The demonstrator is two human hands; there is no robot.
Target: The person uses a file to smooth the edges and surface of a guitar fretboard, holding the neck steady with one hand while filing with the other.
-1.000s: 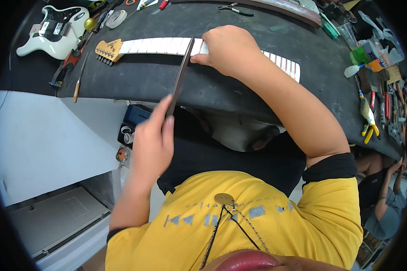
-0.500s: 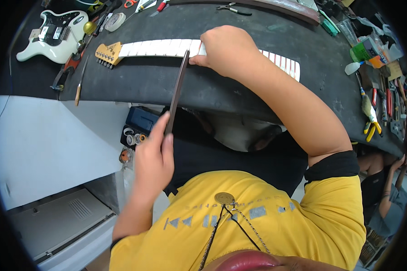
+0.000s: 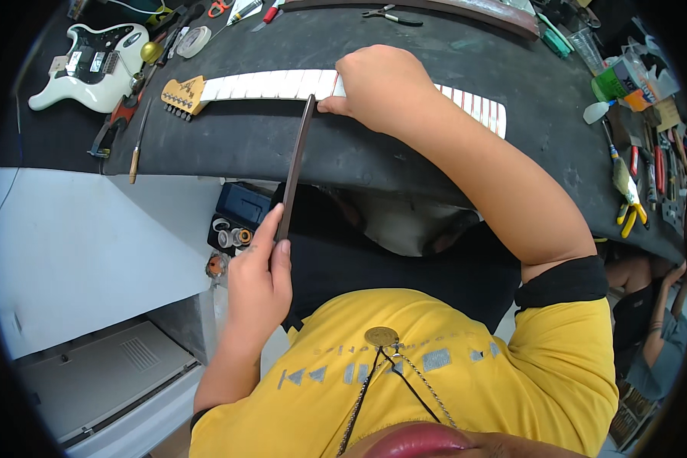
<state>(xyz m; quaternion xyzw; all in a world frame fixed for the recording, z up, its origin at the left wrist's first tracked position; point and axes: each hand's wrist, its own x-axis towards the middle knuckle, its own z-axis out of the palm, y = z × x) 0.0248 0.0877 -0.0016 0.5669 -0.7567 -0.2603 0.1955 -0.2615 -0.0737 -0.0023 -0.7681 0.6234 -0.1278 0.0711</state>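
A guitar neck (image 3: 275, 85) lies across the dark bench, its fretboard covered in white strips between the frets and its wooden headstock (image 3: 182, 95) with tuners at the left. My right hand (image 3: 382, 80) is closed over the neck right of its middle, thumb along the near edge, hiding that stretch. In my left hand (image 3: 258, 282) is a long, dark, flat file (image 3: 298, 164), pointing away from me. The file's far tip meets or nearly meets the neck's near edge, just left of my right thumb. Contact there is hard to tell.
A white guitar body (image 3: 91, 69) rests at the far left, near a thin wooden-handled tool (image 3: 136, 156). Pliers (image 3: 391, 16) lie at the back. Yellow-handled pliers (image 3: 628, 200) and several tools line the right edge. Another person (image 3: 656, 336) is at the far right.
My left hand has drawn the file slightly back toward me, so its tip went from over the fretboard to the near edge. My right hand stays on the neck.
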